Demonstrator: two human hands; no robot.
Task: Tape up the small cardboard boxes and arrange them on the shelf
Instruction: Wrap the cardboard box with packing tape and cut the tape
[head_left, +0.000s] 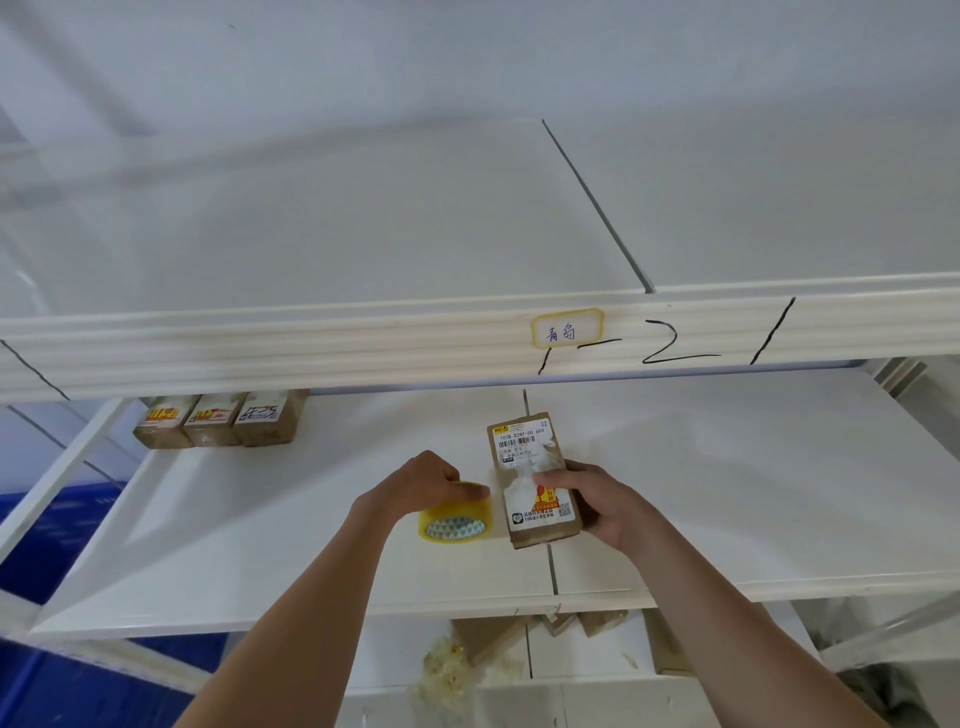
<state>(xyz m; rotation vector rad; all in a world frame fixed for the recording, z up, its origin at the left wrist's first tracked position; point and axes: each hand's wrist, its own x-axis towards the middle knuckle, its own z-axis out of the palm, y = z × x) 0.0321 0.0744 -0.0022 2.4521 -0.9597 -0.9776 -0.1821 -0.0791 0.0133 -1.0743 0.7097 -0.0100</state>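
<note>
Near the middle of the frame, the left hand (423, 483) curls over the top of a yellow roll of packing tape (456, 514) standing on the white shelf (727, 493). Just beside it, the right hand (587, 501) grips the right side of a small cardboard box (530, 483), thumb laid across its printed shipping label; the box lies on the shelf over a seam between panels. At middle left, three taped boxes (218, 420) stand in a row, touching, at the shelf's back. A handwritten label (567, 327) sticks to the upper shelf's front edge. More cardboard pieces (493, 636) lie on the lower shelf.
</note>
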